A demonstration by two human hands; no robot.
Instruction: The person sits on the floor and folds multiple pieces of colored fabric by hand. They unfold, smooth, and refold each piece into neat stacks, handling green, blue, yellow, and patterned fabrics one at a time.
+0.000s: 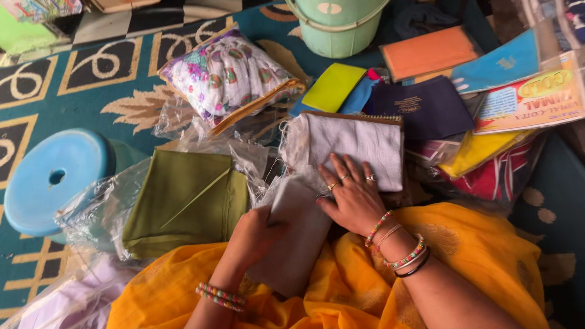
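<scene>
My left hand [255, 237] grips the near edge of a pale grey folded cloth [293, 210] that lies on my yellow-draped lap. My right hand [352, 195] rests flat, fingers spread, on the same cloth and on the edge of a white folded fabric [351, 142] with a brown border just beyond it. Both wrists wear beaded bangles. An olive green folded cloth [185, 199] lies in clear plastic to the left of my hands.
A blue plastic stool [50, 181] stands at the left. A floral packed fabric [226, 75], a green bucket [335, 18], and yellow, navy, orange and blue fabric packets [428, 106] lie beyond on a teal patterned rug [72, 88].
</scene>
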